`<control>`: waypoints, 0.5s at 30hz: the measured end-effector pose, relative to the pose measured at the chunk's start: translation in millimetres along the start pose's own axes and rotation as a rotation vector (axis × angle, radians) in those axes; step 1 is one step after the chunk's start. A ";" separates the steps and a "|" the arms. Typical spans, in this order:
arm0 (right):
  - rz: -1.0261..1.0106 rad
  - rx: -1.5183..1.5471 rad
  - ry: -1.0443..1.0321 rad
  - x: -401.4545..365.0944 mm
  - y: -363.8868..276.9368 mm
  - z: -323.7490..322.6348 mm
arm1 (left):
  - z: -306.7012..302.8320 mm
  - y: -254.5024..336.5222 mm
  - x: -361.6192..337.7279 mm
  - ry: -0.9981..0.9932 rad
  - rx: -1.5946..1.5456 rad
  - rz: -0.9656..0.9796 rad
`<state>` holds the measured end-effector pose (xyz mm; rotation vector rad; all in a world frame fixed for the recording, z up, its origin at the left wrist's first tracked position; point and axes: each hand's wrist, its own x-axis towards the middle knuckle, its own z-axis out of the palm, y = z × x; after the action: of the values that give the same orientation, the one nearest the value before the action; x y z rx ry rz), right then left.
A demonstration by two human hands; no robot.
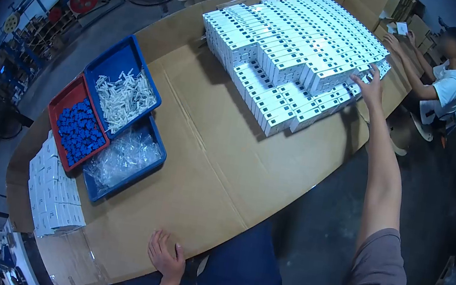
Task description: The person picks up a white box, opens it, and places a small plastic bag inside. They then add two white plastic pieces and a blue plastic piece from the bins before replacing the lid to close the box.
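My right hand (pixel 371 86) is stretched far out and rests with spread fingers on the near right side of a big stack of small white boxes (pixel 289 45). It touches the boxes at the stack's edge and holds nothing. My left hand (pixel 165 254) lies flat on the near edge of the cardboard-covered table (pixel 207 163), fingers apart, empty.
At the left stand a red tray of blue parts (pixel 79 129), a blue tray of white parts (pixel 123 94) and a blue tray of clear bags (pixel 125 159). More white boxes (pixel 53 190) lie at the near left. Another person (pixel 441 80) sits at the far right.
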<state>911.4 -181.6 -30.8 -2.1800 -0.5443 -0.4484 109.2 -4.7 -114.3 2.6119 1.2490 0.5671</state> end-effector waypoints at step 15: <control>-0.079 0.075 0.279 -98.4 -41.3 -2.2 | -0.3 -0.3 2.0 0.021 -0.009 0.007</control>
<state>806.6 -182.4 -51.2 -1.9868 -0.4851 -0.7487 110.0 -3.0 -113.6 2.6107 1.2403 0.6019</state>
